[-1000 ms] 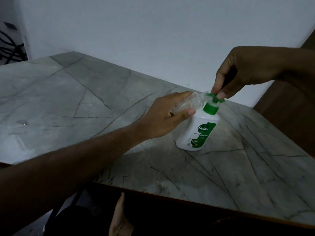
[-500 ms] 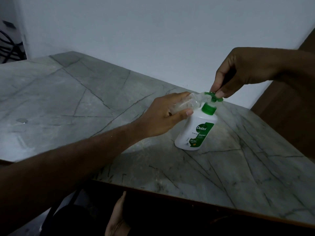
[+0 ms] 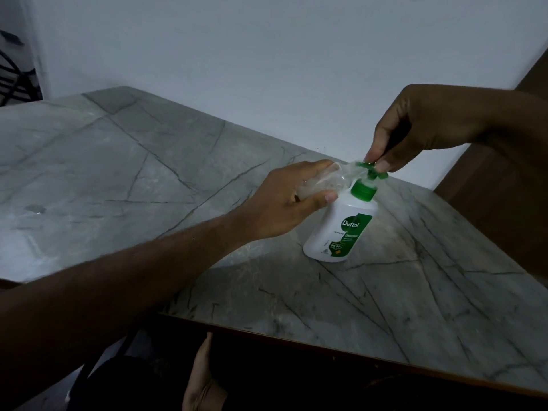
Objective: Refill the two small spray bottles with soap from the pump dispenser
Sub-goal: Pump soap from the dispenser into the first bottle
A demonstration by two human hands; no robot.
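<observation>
mid-fill at centre right: left hand grips a clear bottle tilted at the spout; right hand, fingers curled, presses the dispenser pump. next: keep mouth aligned, pump again.

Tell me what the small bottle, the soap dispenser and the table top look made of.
Small bottle: clear, probably thin plastic; the hand shows through it.
Soap dispenser: opaque white glossy plastic, green pump, printed label.
Table top: grey veined stone, likely marble or a laminate imitation, smooth with soft sheen.

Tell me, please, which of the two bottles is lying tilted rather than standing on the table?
The small clear spray bottle, tilted in the left hand; the white green-capped pump dispenser stands upright.
</observation>
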